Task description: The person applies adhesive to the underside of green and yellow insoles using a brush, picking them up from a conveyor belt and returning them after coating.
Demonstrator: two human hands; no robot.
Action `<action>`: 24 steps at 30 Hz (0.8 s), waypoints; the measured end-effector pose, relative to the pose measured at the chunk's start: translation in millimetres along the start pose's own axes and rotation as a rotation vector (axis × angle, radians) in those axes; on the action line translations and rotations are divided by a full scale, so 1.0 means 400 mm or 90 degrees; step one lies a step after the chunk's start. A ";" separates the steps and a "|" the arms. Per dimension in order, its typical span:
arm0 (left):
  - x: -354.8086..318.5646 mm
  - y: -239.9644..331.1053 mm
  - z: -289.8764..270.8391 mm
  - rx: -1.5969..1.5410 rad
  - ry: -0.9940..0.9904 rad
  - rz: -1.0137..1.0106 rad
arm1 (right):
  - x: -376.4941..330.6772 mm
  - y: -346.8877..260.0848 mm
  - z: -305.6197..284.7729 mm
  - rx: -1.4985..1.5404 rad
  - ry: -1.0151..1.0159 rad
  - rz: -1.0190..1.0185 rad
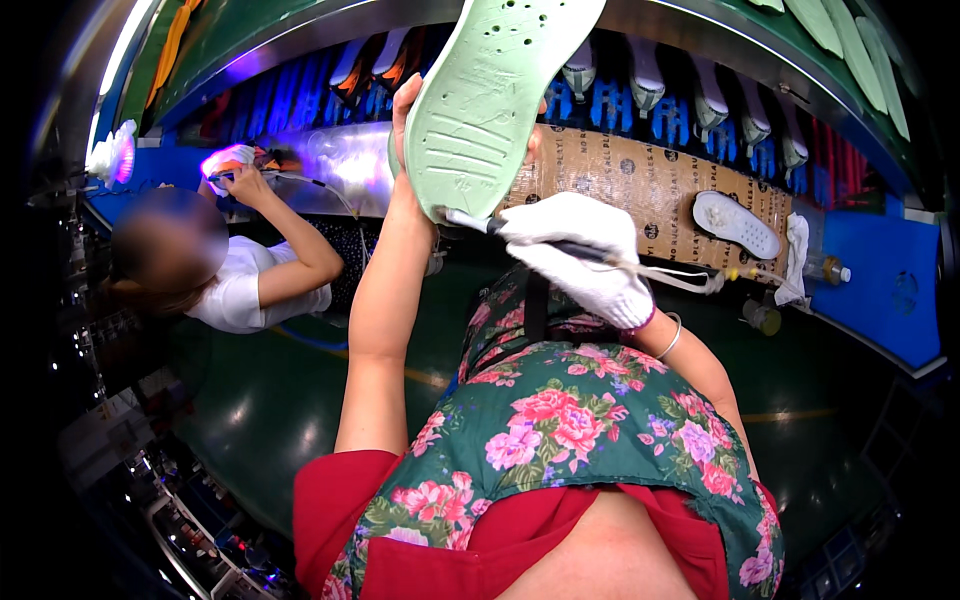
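Observation:
My bare left hand (404, 112) grips a pale green shoe sole (462, 135), its fingers curled round both edges and partly hidden behind it. The sole stands tilted, heel end low, with grooves and small holes on the face toward me. A white knit glove covers my right hand (580, 235), which is closed round a slim black-handled brush (492, 226). The brush's pale tip meets the heel edge of the sole, and a thin light tube (680, 278) trails from the handle's rear.
Printed cardboard (640, 180) covers the bench ahead, with a white sole (737, 225) lying on it. A bottle (830, 270) and white cloth (796, 258) are at right. Shoes (648, 75) line a rack behind; green soles (835, 35) lie above. Left, a co-worker (235, 270) handles a shoe.

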State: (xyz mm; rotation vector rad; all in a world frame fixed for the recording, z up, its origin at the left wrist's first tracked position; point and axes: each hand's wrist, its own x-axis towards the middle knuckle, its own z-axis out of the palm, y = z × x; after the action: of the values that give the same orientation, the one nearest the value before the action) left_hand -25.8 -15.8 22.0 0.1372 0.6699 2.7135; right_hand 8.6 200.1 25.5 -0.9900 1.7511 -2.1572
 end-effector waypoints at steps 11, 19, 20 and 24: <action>0.005 0.005 -0.022 -0.047 -0.014 -0.011 | 0.019 -0.007 -0.018 0.103 -0.118 0.129; -0.041 -0.061 0.009 -0.159 0.129 0.008 | 0.119 -0.055 -0.136 -0.228 -0.032 -0.096; -0.049 -0.074 -0.005 -0.141 0.073 -0.014 | 0.137 -0.062 -0.154 -0.266 0.012 -0.152; -0.063 -0.133 -0.008 -0.148 0.105 -0.095 | 0.204 -0.031 -0.238 -0.368 0.159 -0.266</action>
State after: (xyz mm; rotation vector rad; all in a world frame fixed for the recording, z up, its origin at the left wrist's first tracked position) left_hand 13.6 18.2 -6.1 -0.1879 0.3847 2.6525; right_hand -107.2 236.0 60.1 -1.3643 2.5773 -2.1053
